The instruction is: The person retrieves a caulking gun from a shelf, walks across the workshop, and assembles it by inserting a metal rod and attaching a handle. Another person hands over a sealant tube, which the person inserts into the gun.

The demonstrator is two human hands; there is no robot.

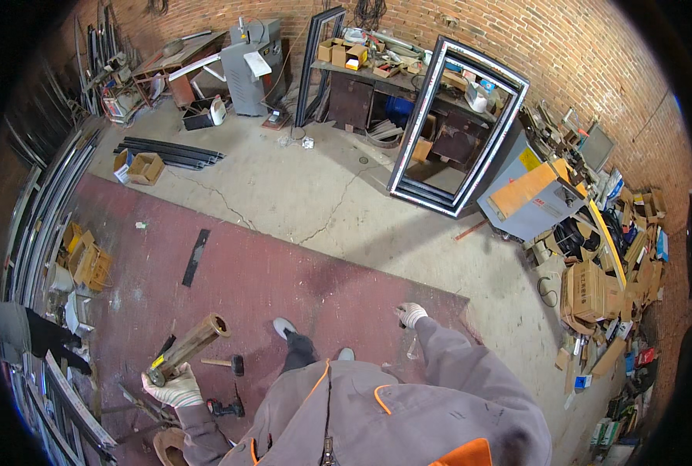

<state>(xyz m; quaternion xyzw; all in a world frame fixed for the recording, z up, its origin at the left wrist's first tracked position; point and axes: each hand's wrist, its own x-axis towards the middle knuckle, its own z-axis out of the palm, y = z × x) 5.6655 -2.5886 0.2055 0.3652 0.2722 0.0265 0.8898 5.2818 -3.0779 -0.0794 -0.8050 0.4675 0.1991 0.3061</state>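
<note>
My left hand (174, 387), in a striped white work glove, is closed around the lower end of a worn brownish tube-like tool (191, 343) with a yellow mark near the grip. The tool slants up to the right, and its far end shows a dark opening. My right hand (408, 316), gloved too, is held out over the red mat with its fingers curled; a small dark item seems to be at the fingers, too unclear to name. A mallet (237, 365) with a black head and a cordless drill (225, 407) lie near my left forearm.
Metal profiles (37, 233) line the left side, where another person's dark-clothed leg (55, 338) shows. A dark strip (195, 258) lies on the red mat (299, 279). Black-and-white window frames (424, 122) lean at a workbench (392, 87). Cardboard boxes (584, 288) are heaped at right.
</note>
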